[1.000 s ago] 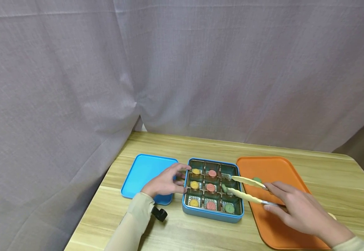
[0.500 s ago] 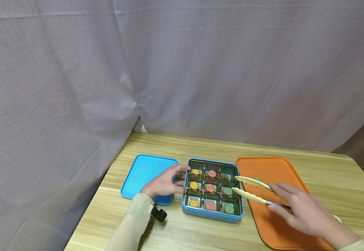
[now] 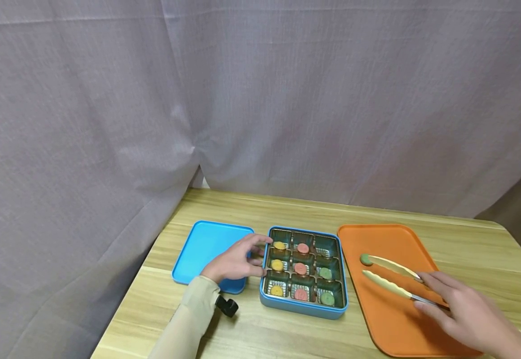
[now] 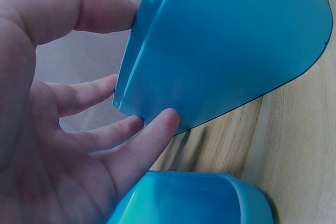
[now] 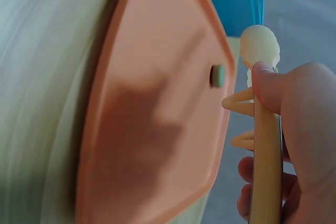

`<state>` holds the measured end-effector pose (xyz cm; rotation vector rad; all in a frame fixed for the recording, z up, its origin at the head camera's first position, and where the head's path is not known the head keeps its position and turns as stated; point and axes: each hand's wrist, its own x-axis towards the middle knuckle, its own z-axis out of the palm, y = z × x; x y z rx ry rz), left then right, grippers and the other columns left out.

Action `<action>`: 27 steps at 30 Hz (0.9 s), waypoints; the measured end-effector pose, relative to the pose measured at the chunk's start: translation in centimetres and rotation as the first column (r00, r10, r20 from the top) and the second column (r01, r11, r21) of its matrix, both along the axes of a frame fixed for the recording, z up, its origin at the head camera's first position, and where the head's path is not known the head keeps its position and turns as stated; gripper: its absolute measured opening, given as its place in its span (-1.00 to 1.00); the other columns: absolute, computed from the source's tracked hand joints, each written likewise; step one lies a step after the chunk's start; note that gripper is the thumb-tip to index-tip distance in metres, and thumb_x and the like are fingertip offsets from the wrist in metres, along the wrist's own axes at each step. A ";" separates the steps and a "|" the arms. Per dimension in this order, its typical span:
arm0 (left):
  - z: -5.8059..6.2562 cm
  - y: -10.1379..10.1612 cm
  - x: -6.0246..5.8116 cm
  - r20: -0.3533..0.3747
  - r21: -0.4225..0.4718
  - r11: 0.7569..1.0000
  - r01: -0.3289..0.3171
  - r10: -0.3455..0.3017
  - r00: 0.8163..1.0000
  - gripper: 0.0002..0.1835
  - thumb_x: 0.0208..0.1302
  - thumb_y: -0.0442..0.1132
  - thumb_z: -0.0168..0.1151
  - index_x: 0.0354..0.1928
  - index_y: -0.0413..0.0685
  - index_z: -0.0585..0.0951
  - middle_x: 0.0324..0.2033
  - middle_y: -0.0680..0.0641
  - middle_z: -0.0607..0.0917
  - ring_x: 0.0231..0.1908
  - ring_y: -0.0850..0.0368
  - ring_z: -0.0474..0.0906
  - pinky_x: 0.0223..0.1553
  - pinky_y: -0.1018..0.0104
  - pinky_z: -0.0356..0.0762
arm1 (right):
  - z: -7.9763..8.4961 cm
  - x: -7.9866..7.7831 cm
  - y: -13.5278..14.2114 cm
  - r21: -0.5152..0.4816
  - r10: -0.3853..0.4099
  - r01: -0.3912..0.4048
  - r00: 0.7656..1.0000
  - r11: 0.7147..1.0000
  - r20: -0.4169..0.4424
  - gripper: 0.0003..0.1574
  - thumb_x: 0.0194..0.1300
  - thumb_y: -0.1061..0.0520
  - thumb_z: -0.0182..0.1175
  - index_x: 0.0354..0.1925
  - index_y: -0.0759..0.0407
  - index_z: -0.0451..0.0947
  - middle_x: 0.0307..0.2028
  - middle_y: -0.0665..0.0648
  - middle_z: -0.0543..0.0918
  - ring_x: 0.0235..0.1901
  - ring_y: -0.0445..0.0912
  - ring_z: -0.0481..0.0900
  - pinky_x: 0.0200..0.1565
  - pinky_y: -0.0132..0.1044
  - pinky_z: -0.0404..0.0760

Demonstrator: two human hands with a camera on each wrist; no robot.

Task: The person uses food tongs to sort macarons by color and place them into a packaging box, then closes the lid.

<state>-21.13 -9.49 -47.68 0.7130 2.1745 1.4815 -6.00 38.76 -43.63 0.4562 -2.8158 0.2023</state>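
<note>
My left hand point(image 3: 235, 259) lies against the left wall of a blue box point(image 3: 302, 310), fingers spread and tips touching the side point(image 4: 220, 51). Inside, a tray of compartments holds yellow round cookies point(image 3: 276, 265) in the left column, pink ones point(image 3: 300, 269) in the middle, and green ones point(image 3: 326, 273) in the right column's middle and front cells; its back cell is bare. My right hand point(image 3: 466, 304) grips tongs point(image 3: 388, 285) with pale scalloped tips, spread apart. One tip overlaps a green cookie point(image 3: 365, 259) on the orange tray in the head view; nothing is between the tips.
The orange tray point(image 3: 377, 239) lies right of the box. At its left, partly behind my left hand, is a flat blue lid point(image 3: 211, 249). A grey curtain point(image 3: 287, 99) hangs behind the wooden table point(image 3: 260, 199).
The tongs let go of a green cookie in the right column's middle compartment. My right hand then moved right with the tongs, over the orange tray. My left hand stayed at the box.
</note>
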 end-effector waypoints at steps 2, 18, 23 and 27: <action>0.0 0.0 0.0 0.000 -0.005 1.000 -0.001 0.001 1.000 -0.18 0.18 -0.32 0.50 0.50 0.04 0.42 0.39 -0.09 0.41 0.23 -0.05 0.55 0.18 0.16 0.67 | -0.3 0.1 0.7 0.008 -0.019 0.019 1.000 1.000 0.001 -0.16 0.14 -0.14 0.58 0.23 0.32 0.62 0.11 0.28 0.70 -0.06 0.27 0.74 -0.30 0.21 0.71; 0.0 0.0 0.0 -0.013 -0.013 1.000 -0.003 0.003 1.000 -0.20 0.19 -0.31 0.51 0.49 0.05 0.43 0.40 -0.07 0.40 0.23 -0.05 0.53 0.21 0.12 0.66 | -1.1 -0.2 2.6 0.027 -0.087 0.084 0.992 0.996 0.086 -0.11 0.21 -0.18 0.53 0.23 0.45 0.61 0.11 0.42 0.66 -0.07 0.35 0.71 -0.30 0.29 0.69; -0.1 0.0 -0.1 -0.020 -0.013 1.000 -0.004 0.003 1.000 -0.20 0.19 -0.31 0.51 0.48 0.08 0.44 0.40 -0.07 0.41 0.23 -0.04 0.53 0.21 0.14 0.66 | -1.1 -0.8 2.2 0.054 -0.107 0.101 0.986 0.993 0.128 -0.10 0.25 -0.24 0.48 0.25 0.41 0.60 0.11 0.42 0.66 -0.05 0.36 0.71 -0.26 0.30 0.69; -0.2 0.0 -0.1 -0.019 -0.008 1.000 -0.003 0.002 1.000 -0.20 0.19 -0.31 0.51 0.48 0.06 0.43 0.41 -0.07 0.40 0.23 -0.04 0.53 0.21 0.15 0.66 | -1.3 -1.2 1.8 0.054 -0.087 0.081 0.989 0.995 0.119 -0.13 0.23 -0.24 0.50 0.23 0.38 0.62 0.04 0.33 0.70 -0.10 0.27 0.73 -0.32 0.22 0.70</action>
